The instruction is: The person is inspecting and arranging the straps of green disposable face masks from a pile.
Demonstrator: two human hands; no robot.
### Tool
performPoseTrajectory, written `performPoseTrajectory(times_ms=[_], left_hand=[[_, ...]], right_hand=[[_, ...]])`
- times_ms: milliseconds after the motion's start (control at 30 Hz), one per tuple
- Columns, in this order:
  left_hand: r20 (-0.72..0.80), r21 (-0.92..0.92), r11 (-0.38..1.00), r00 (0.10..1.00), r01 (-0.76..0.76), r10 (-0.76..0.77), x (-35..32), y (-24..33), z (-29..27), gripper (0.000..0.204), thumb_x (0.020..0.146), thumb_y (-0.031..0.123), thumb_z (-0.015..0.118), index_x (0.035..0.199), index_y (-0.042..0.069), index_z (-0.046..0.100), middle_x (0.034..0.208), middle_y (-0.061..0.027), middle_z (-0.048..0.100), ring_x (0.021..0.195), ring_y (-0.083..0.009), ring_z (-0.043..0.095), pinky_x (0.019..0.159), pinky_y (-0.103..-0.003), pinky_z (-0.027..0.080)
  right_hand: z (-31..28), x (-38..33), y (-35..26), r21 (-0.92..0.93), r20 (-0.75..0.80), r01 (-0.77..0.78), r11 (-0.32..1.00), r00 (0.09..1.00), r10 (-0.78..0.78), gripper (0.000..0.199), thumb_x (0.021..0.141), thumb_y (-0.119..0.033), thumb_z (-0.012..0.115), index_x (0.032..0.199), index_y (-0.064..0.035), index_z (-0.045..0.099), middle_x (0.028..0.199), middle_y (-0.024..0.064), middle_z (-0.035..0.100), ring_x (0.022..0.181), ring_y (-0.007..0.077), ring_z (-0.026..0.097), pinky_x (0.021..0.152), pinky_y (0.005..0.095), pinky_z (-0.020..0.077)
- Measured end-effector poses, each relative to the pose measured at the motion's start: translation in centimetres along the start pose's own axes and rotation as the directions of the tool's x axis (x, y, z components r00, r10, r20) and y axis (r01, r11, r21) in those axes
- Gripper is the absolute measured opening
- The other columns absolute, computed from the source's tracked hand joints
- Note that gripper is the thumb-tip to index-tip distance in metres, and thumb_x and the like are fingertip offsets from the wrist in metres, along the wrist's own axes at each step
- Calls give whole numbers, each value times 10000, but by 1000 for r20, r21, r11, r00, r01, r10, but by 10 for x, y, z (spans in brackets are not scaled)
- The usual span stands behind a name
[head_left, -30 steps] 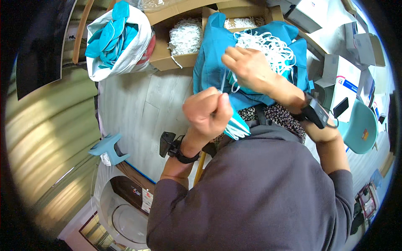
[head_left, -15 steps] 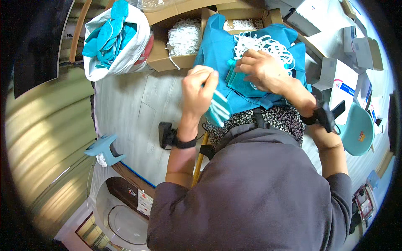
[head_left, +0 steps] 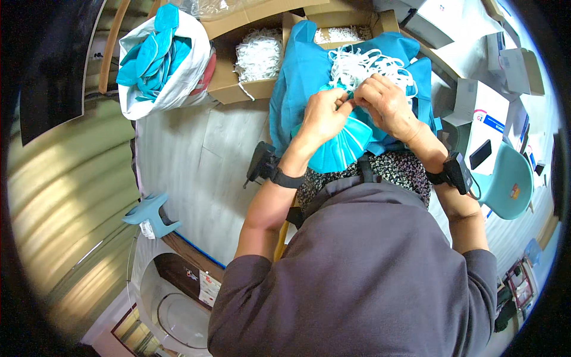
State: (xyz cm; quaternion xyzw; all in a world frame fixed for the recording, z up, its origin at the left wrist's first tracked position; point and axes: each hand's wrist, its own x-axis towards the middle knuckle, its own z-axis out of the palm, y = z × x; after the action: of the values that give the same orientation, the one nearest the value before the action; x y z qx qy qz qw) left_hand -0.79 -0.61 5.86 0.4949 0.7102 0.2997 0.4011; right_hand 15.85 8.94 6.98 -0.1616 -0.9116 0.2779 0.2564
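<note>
My left hand (head_left: pixel 326 116) is closed on the gathered end of a bunch of teal fabric pieces (head_left: pixel 340 150), which fan out below it over my lap. Meeting it fingertip to fingertip is my right hand (head_left: pixel 389 107), its fingers pinched together; what lies between them is mostly hidden, with a bit of teal showing. Just beyond the hands, a heap of white elastic loops (head_left: pixel 351 62) rests on a blue-teal cloth (head_left: pixel 291 77) spread over my lap.
A white bag (head_left: pixel 202 41) full of teal fabric pieces stands far left. Beside it are cardboard boxes, one holding white elastic loops (head_left: pixel 259 53). White boxes (head_left: pixel 485 110) and a teal chair (head_left: pixel 511 178) are at right. A light blue plastic stool (head_left: pixel 151 214) sits at left.
My left hand has moved right to meet my right hand. The teal pieces it carries are now fanned out, and my right hand has turned and shifted slightly right and down.
</note>
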Motion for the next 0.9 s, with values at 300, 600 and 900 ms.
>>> performPoseTrajectory(times_ms=[300, 600, 900], left_hand=[[-506, -286, 945, 862, -157, -10, -38, -8, -44, 96, 911, 48, 636, 838, -13, 644, 702, 20, 614, 612, -31, 517, 523, -205, 399], [-303, -451, 888, 951, -86, -61, -62, 29, -59, 101, 934, 26, 602, 988, -55, 631, 759, 8, 627, 634, 10, 502, 533, -163, 376], [-287, 181, 965, 928, -190, 236, -66, 49, -62, 336, 770, 41, 762, 1089, 38, 657, 864, -20, 646, 573, -58, 439, 500, -219, 357]], right_hand=[[-52, -17, -7, -16, 295, 142, 990, 947, -131, 250, 593, -35, 613, 832, -45, 542, 813, 97, 525, 840, 315, 531, 699, 394, 471], [-57, 18, -43, 167, 51, -301, 939, 954, 297, 306, 794, -36, 670, 1099, -66, 656, 1026, 94, 644, 756, 281, 612, 675, 353, 497], [-30, 18, -38, 320, 30, -87, 943, 996, 82, 154, 755, 8, 677, 896, -47, 651, 823, 129, 639, 768, 326, 638, 653, 390, 508]])
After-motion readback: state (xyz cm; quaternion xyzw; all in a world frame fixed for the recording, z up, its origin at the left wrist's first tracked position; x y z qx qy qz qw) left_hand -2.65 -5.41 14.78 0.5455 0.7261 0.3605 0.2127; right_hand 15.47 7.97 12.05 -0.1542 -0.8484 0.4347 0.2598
